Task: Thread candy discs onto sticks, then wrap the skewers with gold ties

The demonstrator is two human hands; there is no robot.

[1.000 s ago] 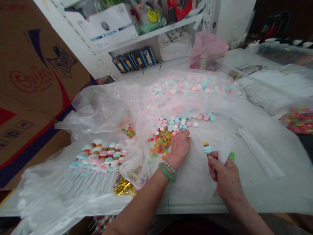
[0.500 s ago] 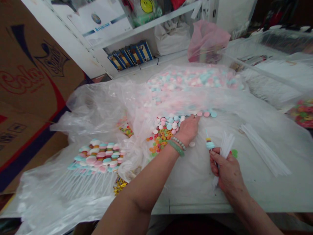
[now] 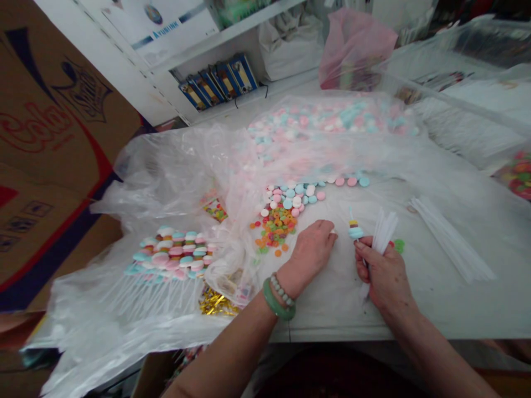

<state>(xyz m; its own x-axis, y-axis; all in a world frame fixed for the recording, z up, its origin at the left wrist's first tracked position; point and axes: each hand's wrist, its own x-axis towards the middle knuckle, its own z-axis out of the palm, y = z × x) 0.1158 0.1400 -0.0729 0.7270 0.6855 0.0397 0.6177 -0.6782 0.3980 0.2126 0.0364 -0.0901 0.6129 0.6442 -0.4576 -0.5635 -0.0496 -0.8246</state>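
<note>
My left hand (image 3: pixel 311 250) rests on the white table with its fingers curled, pinching a small white candy disc at its fingertips. My right hand (image 3: pixel 384 272) is closed round a bundle of white sticks (image 3: pixel 380 239); one stick carries a short stack of candy discs (image 3: pixel 355 229). The two hands are close together. Just beyond the left hand lie loose pink, blue and white candy discs (image 3: pixel 296 196) and small orange and green candies (image 3: pixel 276 229).
Finished candy sticks (image 3: pixel 170 260) lie in a row on clear plastic at the left. A large plastic bag of pastel candies (image 3: pixel 327 124) lies behind. More white sticks (image 3: pixel 450 237) lie at the right. A cardboard box (image 3: pixel 45 138) stands at the left; shelves rise at the back.
My left hand reached out to the pastel discs, then drew back toward my right hand with a white disc. The right hand stayed nearly still.
</note>
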